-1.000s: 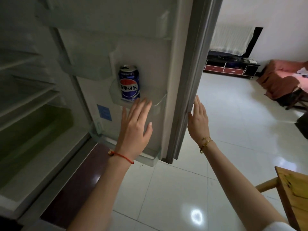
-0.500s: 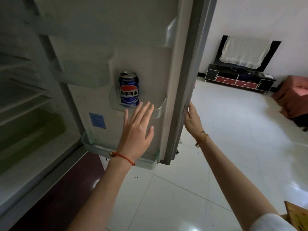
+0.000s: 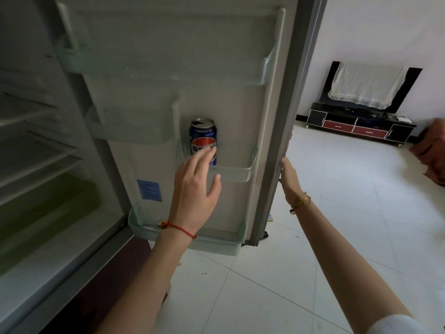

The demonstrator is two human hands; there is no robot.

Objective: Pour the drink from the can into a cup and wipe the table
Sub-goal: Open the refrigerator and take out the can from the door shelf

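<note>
A blue cola can (image 3: 203, 135) with a red and white logo stands upright in a clear shelf (image 3: 237, 173) on the inside of the open fridge door (image 3: 240, 92). My left hand (image 3: 196, 189) is stretched out in front of the can, fingers straight and spread, fingertips over its lower part; it holds nothing. My right hand (image 3: 289, 177) rests on the outer edge of the door, fingers hidden behind that edge. No cup or cloth is in view.
The fridge interior (image 3: 36, 165) with bare shelves and a green drawer is at the left. White tiled floor (image 3: 337, 237) spreads to the right. A low black and red TV cabinet (image 3: 356, 128) stands against the far wall, a reddish seat (image 3: 431, 150) at the right edge.
My left hand has risen toward the can, fingertips now overlapping it. My right hand has closed in on the door's edge. The view has lifted; the wooden table corner left the frame.
</note>
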